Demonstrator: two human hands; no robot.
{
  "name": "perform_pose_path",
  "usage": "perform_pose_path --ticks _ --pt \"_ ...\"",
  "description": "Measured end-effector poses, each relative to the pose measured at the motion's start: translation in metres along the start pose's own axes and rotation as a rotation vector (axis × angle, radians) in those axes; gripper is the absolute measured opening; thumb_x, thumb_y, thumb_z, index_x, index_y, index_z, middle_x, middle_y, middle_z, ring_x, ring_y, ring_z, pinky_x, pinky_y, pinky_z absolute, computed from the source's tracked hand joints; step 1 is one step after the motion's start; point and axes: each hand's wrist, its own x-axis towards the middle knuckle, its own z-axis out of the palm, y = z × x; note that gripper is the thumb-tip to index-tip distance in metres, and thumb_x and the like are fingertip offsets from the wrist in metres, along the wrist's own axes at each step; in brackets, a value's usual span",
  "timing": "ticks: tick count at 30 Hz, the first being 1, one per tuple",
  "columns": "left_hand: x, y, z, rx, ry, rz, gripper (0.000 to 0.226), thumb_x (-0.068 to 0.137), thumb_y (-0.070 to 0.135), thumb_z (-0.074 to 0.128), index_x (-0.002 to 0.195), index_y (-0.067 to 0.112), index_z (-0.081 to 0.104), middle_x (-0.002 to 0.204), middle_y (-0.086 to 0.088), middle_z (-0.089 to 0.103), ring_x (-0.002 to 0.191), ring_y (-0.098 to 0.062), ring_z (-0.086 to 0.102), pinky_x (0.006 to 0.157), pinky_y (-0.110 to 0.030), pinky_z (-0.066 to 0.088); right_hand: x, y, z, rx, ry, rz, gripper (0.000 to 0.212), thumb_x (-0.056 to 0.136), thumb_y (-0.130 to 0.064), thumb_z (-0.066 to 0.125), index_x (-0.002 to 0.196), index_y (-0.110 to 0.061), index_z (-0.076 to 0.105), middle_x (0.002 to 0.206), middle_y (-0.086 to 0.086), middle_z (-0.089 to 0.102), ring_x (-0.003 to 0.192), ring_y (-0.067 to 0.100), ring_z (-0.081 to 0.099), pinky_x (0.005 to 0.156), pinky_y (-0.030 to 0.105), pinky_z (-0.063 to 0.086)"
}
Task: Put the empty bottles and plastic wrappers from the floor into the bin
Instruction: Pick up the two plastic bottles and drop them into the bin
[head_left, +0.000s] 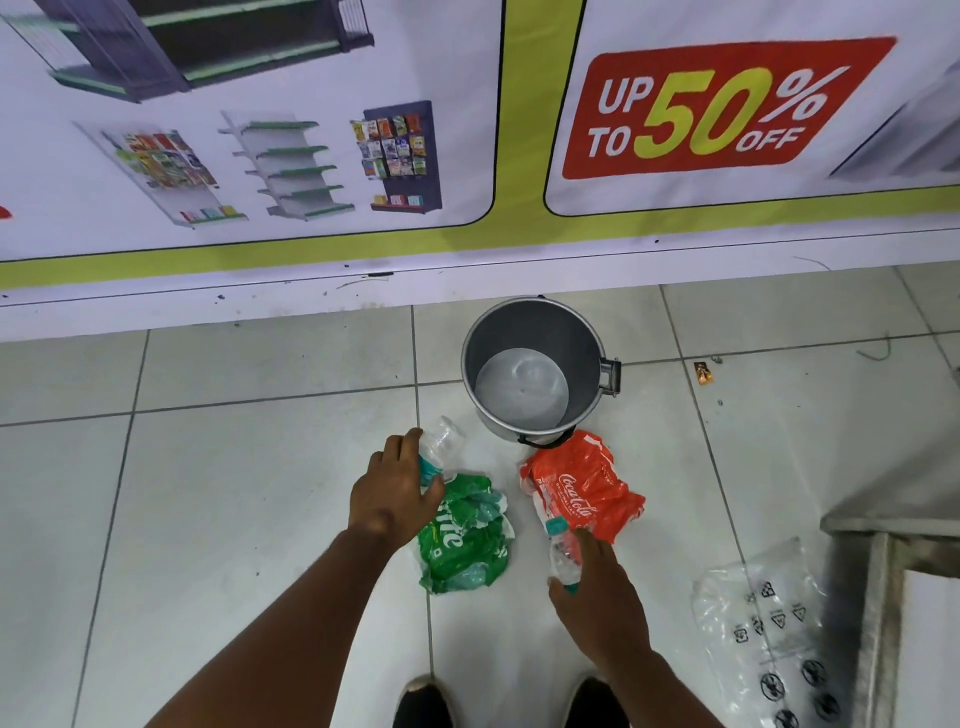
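A grey metal bin stands on the tiled floor by the wall, with nothing in it. My left hand grips a clear plastic bottle with a teal label, just left of the bin's near side. My right hand holds a second small clear bottle with a teal cap, its cap pointing toward the bin. A crumpled green wrapper lies on the floor between my hands. Right in front of the bin lies a red Coca-Cola wrapper. A clear printed plastic wrapper lies at the right.
A printed banner wall runs behind the bin. A grey metal frame stands at the right edge. A small orange scrap lies right of the bin. My shoes show at the bottom.
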Motion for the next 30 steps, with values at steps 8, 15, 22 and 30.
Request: perform_pose_path --ticks 8,15,22,30 --pt "-0.006 0.036 -0.063 -0.152 0.104 0.077 0.067 0.084 0.040 0.071 0.138 0.019 0.038 0.130 -0.004 0.053 0.111 -0.025 0.055 0.085 -0.042 0.055 0.015 -0.063 -0.065 0.110 0.145 -0.115 0.060 0.076 -0.026 0.075 0.130 -0.022 0.049 0.119 0.002 0.060 0.108 0.027 0.059 0.083 0.035 0.050" --pt "0.036 0.097 -0.106 -0.361 0.250 0.131 0.060 0.082 0.035 0.076 0.130 0.021 0.042 0.125 -0.003 0.056 0.105 -0.022 0.059 0.083 -0.038 0.055 0.102 -0.132 -0.135 0.234 0.303 -0.252 0.054 0.074 -0.030 0.076 0.121 -0.029 0.051 0.113 0.000 0.064 0.099 0.023 0.061 0.082 0.041 0.054" --pt "0.059 0.097 -0.074 -0.492 0.255 0.030 0.056 0.081 0.036 0.078 0.123 0.026 0.041 0.115 0.004 0.059 0.093 -0.016 0.062 0.074 -0.029 0.050 0.188 -0.145 -0.127 0.213 0.263 -0.160 0.051 0.071 -0.031 0.079 0.109 -0.025 0.045 0.109 0.004 0.067 0.096 0.032 0.064 0.079 0.039 0.052" --pt "0.084 0.092 -0.062 -0.548 0.286 -0.036 0.055 0.078 0.036 0.082 0.111 0.030 0.038 0.099 0.009 0.057 0.084 -0.014 0.062 0.073 -0.032 0.055 0.227 -0.139 -0.106 0.130 0.203 -0.211 0.052 0.073 -0.030 0.078 0.113 -0.019 0.045 0.114 0.007 0.065 0.101 0.034 0.062 0.079 0.034 0.046"
